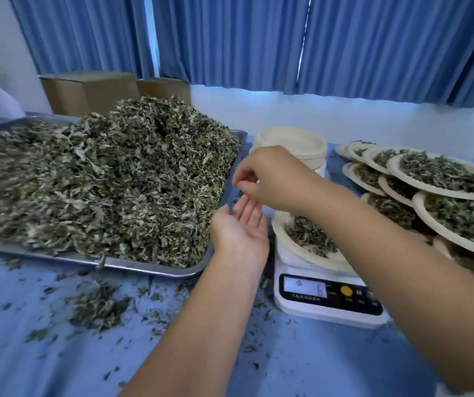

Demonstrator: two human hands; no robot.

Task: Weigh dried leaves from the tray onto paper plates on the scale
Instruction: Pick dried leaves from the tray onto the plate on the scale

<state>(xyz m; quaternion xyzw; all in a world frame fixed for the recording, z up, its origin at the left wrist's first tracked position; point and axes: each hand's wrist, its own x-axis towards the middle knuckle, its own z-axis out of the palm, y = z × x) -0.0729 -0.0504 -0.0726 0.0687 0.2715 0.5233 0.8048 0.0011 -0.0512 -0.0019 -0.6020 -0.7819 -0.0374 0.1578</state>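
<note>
Your left hand (240, 227) lies palm-up, fingers straight, beside the tray (144, 267) of dried leaves (101, 179). Your right hand (261, 179) hovers above, fingertips pinched together. A part-filled paper plate (281, 224) sits on the scale (301, 309).

Bkgd: blue pleated curtains (230, 38) across full width; thin bright slit (304, 32) betw. two panels, rt of ctr. White wall (344, 116) strip below them. Two brown cardboard boxes at far left of tabletop (29, 353): larger box (87, 93) just beside smaller box (164, 88). Tabletop surface blue.
</note>
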